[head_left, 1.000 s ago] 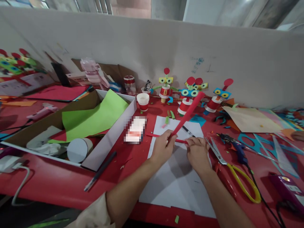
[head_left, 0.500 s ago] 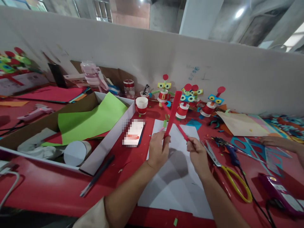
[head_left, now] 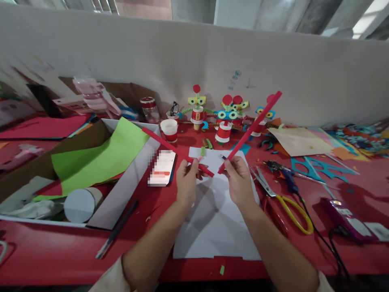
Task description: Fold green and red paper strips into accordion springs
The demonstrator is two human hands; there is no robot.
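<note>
My left hand (head_left: pixel 187 181) pinches a red paper strip (head_left: pixel 170 146) near its lower end; the strip slants up to the left. In my right hand (head_left: pixel 238 178) is a second red paper strip (head_left: pixel 255 125), gripped near its bottom and slanting up to the right. The two lower ends come close together, apart by a small gap. Both hands are above white paper sheets (head_left: pixel 215 227) on the red table. A short green folded paper piece (head_left: pixel 202 151) lies at the far edge of the sheets.
Scissors (head_left: pixel 291 213) with yellow handles, a glue gun (head_left: pixel 291 182) and a purple device (head_left: pixel 346 219) lie to the right. On the left are a box (head_left: pixel 130 170) with green paper, a phone (head_left: pixel 163 168) and a pen (head_left: pixel 118 227). Paper-cup figures (head_left: pixel 224 132) stand behind.
The strips have swung apart: the left one now leans left, the right one right. My hands' lower strip ends have come closer together. The view has shifted right and down; another person's hand left view.
</note>
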